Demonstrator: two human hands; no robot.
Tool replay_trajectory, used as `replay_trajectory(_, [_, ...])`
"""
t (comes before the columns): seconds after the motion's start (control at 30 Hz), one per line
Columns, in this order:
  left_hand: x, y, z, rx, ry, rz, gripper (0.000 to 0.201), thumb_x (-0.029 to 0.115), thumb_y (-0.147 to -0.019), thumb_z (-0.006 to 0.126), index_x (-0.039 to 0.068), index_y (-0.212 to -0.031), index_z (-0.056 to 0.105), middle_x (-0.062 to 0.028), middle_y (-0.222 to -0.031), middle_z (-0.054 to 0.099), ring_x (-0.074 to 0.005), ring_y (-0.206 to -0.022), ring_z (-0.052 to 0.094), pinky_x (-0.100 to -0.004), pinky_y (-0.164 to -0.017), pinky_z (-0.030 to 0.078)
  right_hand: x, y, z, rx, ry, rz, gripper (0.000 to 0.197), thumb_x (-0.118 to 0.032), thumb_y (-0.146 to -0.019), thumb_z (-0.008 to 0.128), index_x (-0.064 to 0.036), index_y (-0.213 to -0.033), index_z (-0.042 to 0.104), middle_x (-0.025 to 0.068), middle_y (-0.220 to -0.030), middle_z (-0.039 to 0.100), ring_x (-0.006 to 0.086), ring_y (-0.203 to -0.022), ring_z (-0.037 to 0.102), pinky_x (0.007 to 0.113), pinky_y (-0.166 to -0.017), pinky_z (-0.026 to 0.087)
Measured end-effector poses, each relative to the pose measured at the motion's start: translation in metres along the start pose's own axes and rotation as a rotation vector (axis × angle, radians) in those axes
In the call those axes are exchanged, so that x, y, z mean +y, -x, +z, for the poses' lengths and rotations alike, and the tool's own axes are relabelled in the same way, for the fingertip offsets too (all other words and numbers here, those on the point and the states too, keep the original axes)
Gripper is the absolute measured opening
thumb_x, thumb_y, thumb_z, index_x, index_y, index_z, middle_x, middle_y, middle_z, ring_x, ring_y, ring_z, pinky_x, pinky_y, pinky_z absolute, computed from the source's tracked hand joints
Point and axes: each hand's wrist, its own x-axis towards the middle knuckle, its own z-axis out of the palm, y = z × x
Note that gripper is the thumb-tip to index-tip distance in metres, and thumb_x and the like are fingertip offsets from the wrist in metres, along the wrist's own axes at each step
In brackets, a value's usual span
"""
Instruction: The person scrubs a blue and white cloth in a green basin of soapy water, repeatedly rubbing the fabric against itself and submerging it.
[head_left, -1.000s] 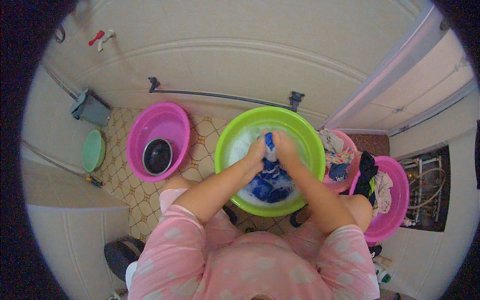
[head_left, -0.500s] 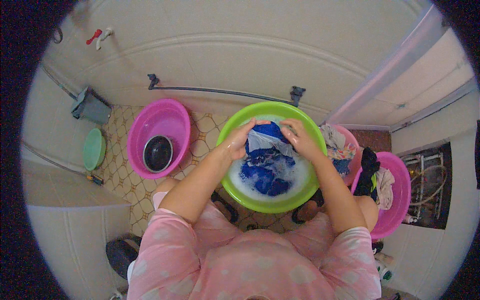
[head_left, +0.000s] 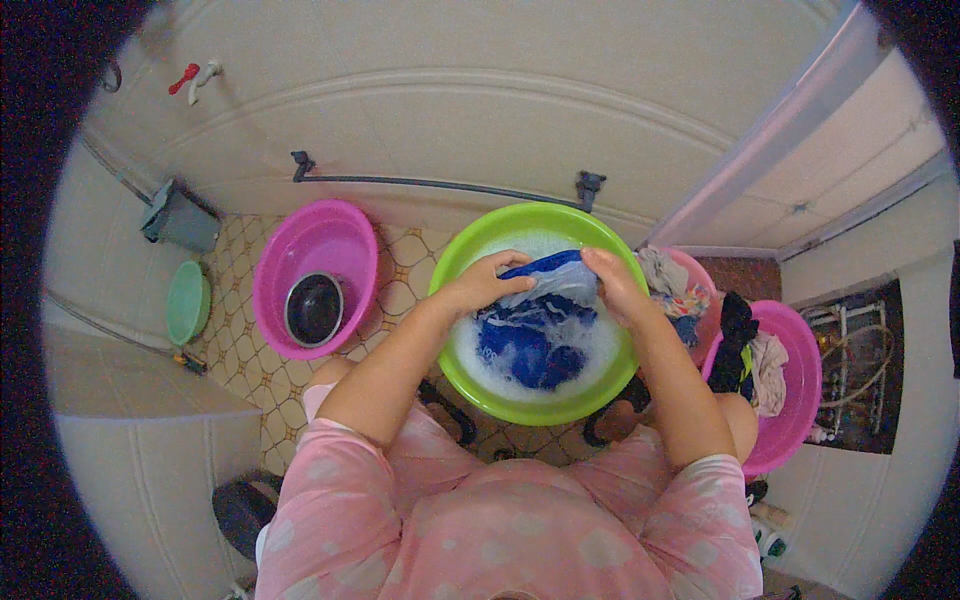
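A wet blue garment (head_left: 530,345) with a pale lining lies half sunk in soapy water in a lime green basin (head_left: 470,400) in front of me. My left hand (head_left: 487,280) pinches the left end of its upper edge. The right end of that edge is gripped by my right hand (head_left: 614,283). Between the two hands the edge is lifted above the suds, while the lower part floats among foam.
At left stands a pink basin (head_left: 318,225) with a dark round bowl (head_left: 314,309) in it. A small green basin (head_left: 188,302) and a grey bin (head_left: 181,217) are farther left. At right, clothes hang over a magenta basin (head_left: 790,425); behind it a pink tub (head_left: 700,270) holds more laundry.
Both hands have closed on the garment's upper edge, the left one turning inward over it. That edge is now stretched between them, slanting up to the right.
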Motion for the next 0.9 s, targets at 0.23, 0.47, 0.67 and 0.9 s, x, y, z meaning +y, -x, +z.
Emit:
replay_trajectory(0.23, [0.003,-0.003,0.0,0.05,0.257,-0.08,0.041,0.038,-0.087,0.041,0.003,-0.106,0.052,-0.0058,-0.1,0.057,-0.0169,-0.09,0.052,-0.0295,-0.083,0.038,0.0,0.002,0.004,0.153,-0.273,0.063,0.038,-0.034,-0.086,0.046,-0.0021,-0.106,0.052,0.0077,-0.101,0.055,0.0168,-0.092,0.05,0.03,-0.082,0.038])
replay_trajectory(0.47, [0.002,-0.011,0.008,0.382,0.393,-0.115,0.043,0.038,-0.086,0.042,0.005,-0.114,0.048,-0.0106,-0.11,0.052,-0.0199,-0.101,0.049,-0.032,-0.086,0.038,0.014,-0.005,0.012,0.156,-0.072,-0.045,0.03,-0.029,-0.086,0.048,-0.0073,-0.106,0.052,0.005,-0.098,0.054,0.0163,-0.088,0.05,0.029,-0.079,0.04])
replay_trajectory(0.67, [-0.079,-0.041,0.017,0.343,-0.496,0.199,0.046,0.025,-0.074,0.062,0.009,-0.115,0.049,-0.0138,-0.112,0.053,-0.0286,-0.105,0.049,-0.036,-0.09,0.037,0.074,-0.028,-0.003,0.201,0.676,-0.119,0.036,-0.027,-0.076,0.06,-0.0048,-0.104,0.052,0.0111,-0.1,0.056,0.0223,-0.095,0.051,0.032,-0.082,0.04])
replay_trajectory(0.9, [-0.083,-0.054,0.032,0.295,-0.37,-0.038,0.039,0.017,-0.072,0.059,0.008,-0.109,0.052,-0.0157,-0.106,0.056,-0.0303,-0.1,0.051,-0.0372,-0.087,0.039,0.113,-0.051,-0.026,0.303,1.1,0.063,0.033,-0.023,-0.073,0.062,-0.0011,-0.096,0.051,0.0192,-0.095,0.055,0.032,-0.09,0.053,0.037,-0.078,0.042])
